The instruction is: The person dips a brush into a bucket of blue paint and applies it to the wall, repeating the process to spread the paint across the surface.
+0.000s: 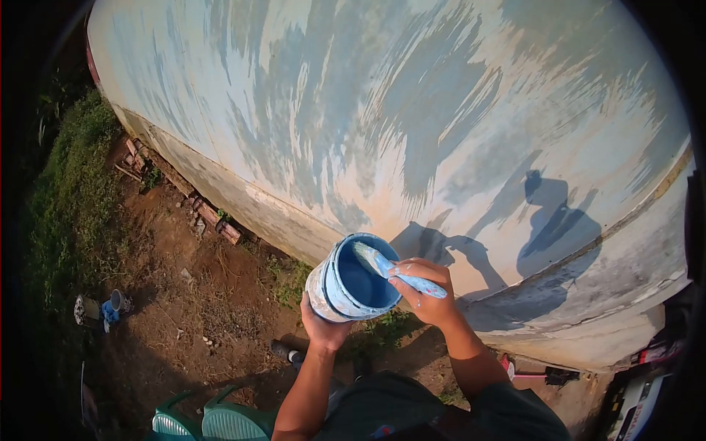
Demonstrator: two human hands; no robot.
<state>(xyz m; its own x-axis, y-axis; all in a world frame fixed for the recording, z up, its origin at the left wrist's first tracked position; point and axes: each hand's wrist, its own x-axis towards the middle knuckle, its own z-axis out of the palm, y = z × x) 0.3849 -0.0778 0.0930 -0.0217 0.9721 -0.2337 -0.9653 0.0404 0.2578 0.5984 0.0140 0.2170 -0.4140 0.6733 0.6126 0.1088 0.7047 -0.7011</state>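
Observation:
My left hand (327, 328) is wrapped round the lower side of a white paint bucket (321, 294) smeared with blue, holding it tilted in front of me. Blue paint (364, 285) shows inside it. In my right hand (426, 288) is a paintbrush (413, 281) with a blue-spattered handle, gripped between thumb and fingers. The brush head lies over the bucket's mouth, with its bristles at the inner far side. Beyond the bucket stands a pale wall (294, 132) with uneven blue-grey brush strokes across it.
Green plastic chairs (234, 420) stand at the lower left. Bricks (220, 220) lie along the wall's foot on bare brown soil (176, 316). Farther left are a small container with blue cloth (110, 310) and grass (70, 191). A white vehicle (638, 411) shows at the lower right.

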